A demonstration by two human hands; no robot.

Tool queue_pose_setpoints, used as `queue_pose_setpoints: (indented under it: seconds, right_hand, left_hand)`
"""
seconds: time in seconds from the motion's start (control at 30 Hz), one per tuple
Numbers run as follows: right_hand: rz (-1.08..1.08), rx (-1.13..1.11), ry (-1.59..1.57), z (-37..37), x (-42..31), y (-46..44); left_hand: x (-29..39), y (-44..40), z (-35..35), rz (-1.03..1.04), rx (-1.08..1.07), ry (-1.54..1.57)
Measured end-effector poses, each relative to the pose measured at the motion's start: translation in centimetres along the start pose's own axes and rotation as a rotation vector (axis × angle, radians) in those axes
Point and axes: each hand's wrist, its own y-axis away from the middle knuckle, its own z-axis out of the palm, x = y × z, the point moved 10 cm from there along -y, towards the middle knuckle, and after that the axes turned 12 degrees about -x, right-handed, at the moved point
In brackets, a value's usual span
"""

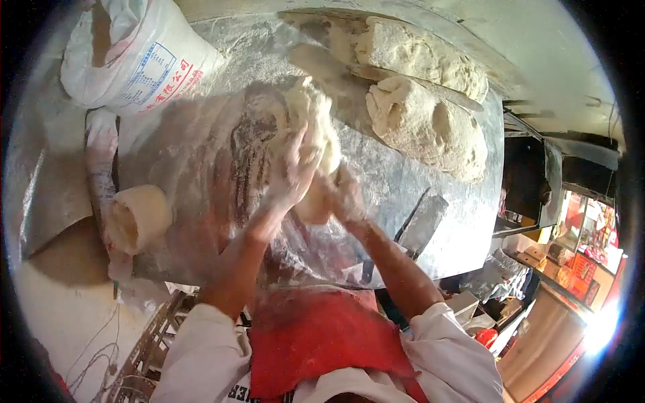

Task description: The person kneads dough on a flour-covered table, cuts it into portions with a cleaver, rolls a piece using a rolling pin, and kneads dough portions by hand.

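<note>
A long strip of pale, floury dough [326,144] lies on the worktop in front of me, running away from my body. My left hand [293,171] presses along its left side, fingers curved over it. On the right side, my right hand [346,195] grips the nearer part of the same dough, between the two wrists. Both hands are dusted with flour and slightly blurred, so single fingers are hard to make out. Right of my right hand, a flat metal dough scraper [423,221] rests on the worktop.
Two big dough masses [430,131] lie at the back right, with a long thin bar [420,86] between them. A white printed sack [158,70] stands at the back left. A pale round container [140,218] lies tipped at the left edge. Flour covers the metal worktop [373,164].
</note>
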Motion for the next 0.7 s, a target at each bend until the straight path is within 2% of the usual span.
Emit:
queue_pose_setpoints:
  seconds: [0.03, 0.1, 0.17, 0.2, 0.23, 0.27, 0.3, 0.33, 0.37, 0.4, 0.43, 0.5, 0.57, 0.6, 0.7]
  right_hand:
    - [-0.116, -0.022, -0.09, 2.5, 2.9, -0.3]
    - [-0.158, -0.173, 0.139, 6.3, 7.5, -0.1]
    - [-0.306, -0.005, 0.081, 4.4, 6.3, 2.4]
    - [-0.071, -0.111, 0.021, 3.9, 6.1, 2.7]
    - [-0.06, -0.066, 0.003, 2.6, 4.8, 3.1]
    - [-0.185, 0.022, -0.017, 1.8, 3.8, 2.6]
    - [-0.281, 0.06, 0.095, 1.2, 1.8, 1.8]
    - [-0.18, 0.077, -0.043, 0.8, 1.1, 0.7]
    - [-0.24, 0.121, 0.008, 0.1, -1.7, 0.4]
    - [-0.18, 0.094, -0.016, 0.8, -1.9, -2.1]
    - [-0.266, 0.238, 0.209, 2.1, -2.2, -4.9]
    - [-0.229, 0.298, 0.181, 2.4, -2.8, -7.2]
    - [-0.322, 0.291, 0.167, 1.7, -4.7, -9.0]
    - [-0.29, 0.301, 0.173, 1.3, -5.0, -10.0]
    - [-0.379, 0.387, 0.253, -0.2, -6.7, -12.0]
  left_hand:
    - [-0.9, 2.4, -0.7, 0.004, -0.01, -0.013]
    - [-1.6, 6.4, -1.0, 0.058, 0.035, -1.143]
    - [-0.5, 6.2, -1.3, 0.063, 0.017, -1.021]
    - [-0.5, 6.5, -1.6, 0.019, -0.007, -0.892]
    - [-0.4, 6.4, -2.3, -0.023, -0.066, -0.894]
    - [0.4, 5.1, -3.1, 0.137, -0.023, -0.962]
    - [3.8, 4.4, -3.2, 0.122, 0.127, -0.996]
    - [1.8, 3.0, -3.8, 0.121, 0.261, -0.918]
    - [0.1, 2.5, -3.4, 0.127, 0.302, -0.94]
    - [-1.2, 2.6, -1.9, 0.127, 0.274, -1.046]
    - [-2.2, 2.3, -1.1, 0.117, 0.267, -1.125]
    - [-3.0, 0.8, -1.1, 0.101, 0.262, -1.204]
    - [-2.6, -1.6, -1.9, 0.118, 0.246, -1.229]
    - [-2.4, -2.8, -2.4, 0.125, 0.228, -1.22]
    - [-2.9, -5.4, -3.1, 0.131, 0.194, -1.208]
